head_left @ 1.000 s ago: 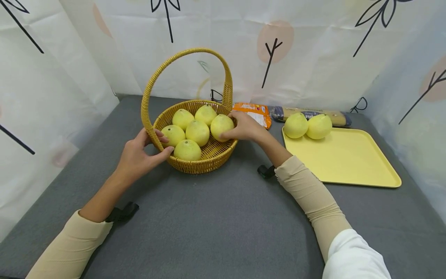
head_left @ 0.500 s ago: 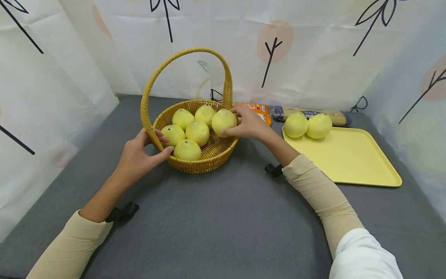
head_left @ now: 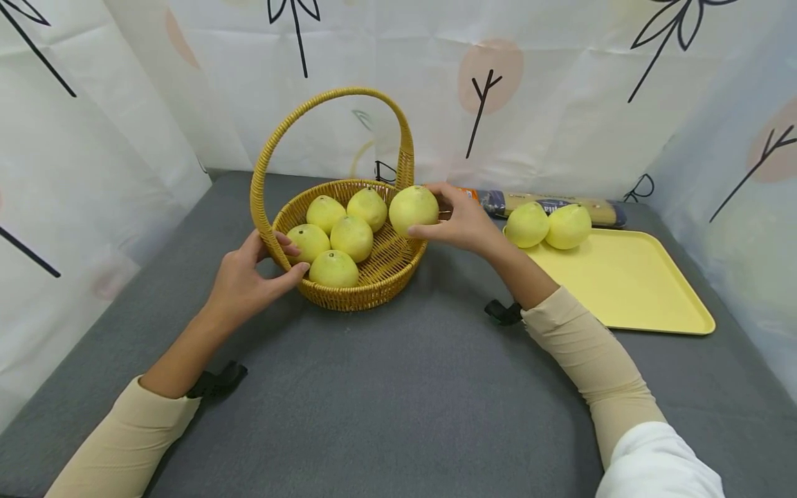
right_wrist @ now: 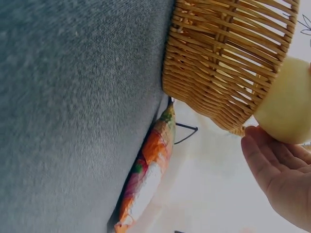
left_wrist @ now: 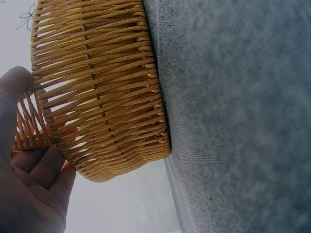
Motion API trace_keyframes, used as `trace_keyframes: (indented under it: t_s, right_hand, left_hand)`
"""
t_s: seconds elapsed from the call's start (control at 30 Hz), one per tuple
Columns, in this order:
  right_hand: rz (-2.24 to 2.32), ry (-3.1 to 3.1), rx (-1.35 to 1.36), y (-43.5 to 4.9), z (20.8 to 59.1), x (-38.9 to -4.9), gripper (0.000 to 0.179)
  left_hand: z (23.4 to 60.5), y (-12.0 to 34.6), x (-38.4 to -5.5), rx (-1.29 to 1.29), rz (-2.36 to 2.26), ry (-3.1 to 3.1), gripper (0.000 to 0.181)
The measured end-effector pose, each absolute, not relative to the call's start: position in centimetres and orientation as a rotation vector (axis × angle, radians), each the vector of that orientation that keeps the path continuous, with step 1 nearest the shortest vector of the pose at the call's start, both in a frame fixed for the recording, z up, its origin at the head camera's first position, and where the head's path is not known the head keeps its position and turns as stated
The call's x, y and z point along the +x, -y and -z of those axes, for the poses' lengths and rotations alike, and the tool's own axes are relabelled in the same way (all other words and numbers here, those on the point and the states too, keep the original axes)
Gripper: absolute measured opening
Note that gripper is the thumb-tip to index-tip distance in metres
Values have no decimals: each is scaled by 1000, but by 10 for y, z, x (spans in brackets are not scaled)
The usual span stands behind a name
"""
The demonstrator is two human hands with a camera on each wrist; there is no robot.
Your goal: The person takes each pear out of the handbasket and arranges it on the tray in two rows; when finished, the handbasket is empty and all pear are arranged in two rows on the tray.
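Five yellow-green fruits [head_left: 351,238] sit in the wicker basket [head_left: 356,299], left of centre in the frame. Gripped between the right hand's [head_left: 462,220] thumb and fingers, a sixth fruit [head_left: 414,209] hangs at the basket's right rim; the left hand [head_left: 244,280] grasps the basket's left side. The step looks like moving one fruit across the rim, which next calls for a sure hold and clearance.

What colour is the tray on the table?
The tray is pale yellow, best seen in the head view.
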State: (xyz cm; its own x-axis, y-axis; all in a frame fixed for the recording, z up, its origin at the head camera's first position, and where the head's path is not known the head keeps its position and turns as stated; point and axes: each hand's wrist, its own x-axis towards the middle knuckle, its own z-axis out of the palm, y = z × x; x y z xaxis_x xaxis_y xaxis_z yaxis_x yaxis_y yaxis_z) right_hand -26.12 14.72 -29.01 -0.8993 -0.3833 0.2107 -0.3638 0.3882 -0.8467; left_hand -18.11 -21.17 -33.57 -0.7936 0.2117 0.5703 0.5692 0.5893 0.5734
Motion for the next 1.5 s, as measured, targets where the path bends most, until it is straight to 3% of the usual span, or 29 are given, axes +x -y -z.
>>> trace_keyframes:
  t_s: [0.5,0.87,1.5]
  right_hand:
    - [1610,-2580,-652,-181,279,-236,71]
    - [1627,-2663,-455,-229,262,-221,65]
    - [2167,-2546,-295,-321,241,-224,51]
  left_hand:
    - [334,212,-180,-630,1075,2381,41]
    - [334,211,-181,-631,1095,2375,40]
    - [334,211,-180,-623,1089,2379,41]
